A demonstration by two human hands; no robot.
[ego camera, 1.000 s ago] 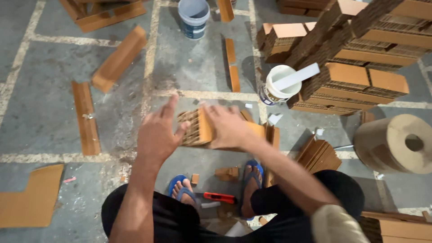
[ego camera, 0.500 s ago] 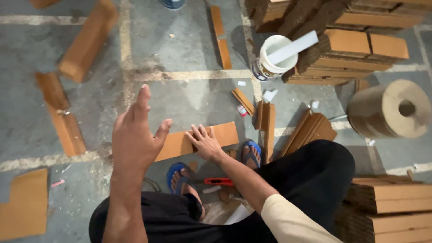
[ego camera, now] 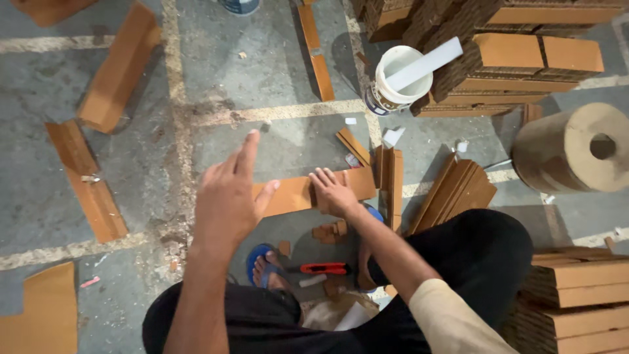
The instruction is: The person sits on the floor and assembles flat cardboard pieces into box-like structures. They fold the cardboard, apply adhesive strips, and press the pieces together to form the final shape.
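Note:
A flat brown cardboard strip (ego camera: 295,195) lies on the concrete floor in front of my feet. My right hand (ego camera: 332,192) presses down on its right part, fingers spread flat on it. My left hand (ego camera: 227,196) hovers above the strip's left end, open, fingers raised and apart, holding nothing. Several upright cardboard pieces (ego camera: 390,177) stand just right of the strip.
A red utility knife (ego camera: 324,268) lies between my feet. A white bucket (ego camera: 398,82) with a white stick stands ahead. Stacks of corrugated cardboard (ego camera: 517,62) rise at the top right, a paper roll (ego camera: 574,149) at right, and loose strips (ego camera: 88,181) at left.
The cardboard piece that both hands held up has been laid flat on the floor. My right hand stays pressed on it, and my left hand has lifted off, open.

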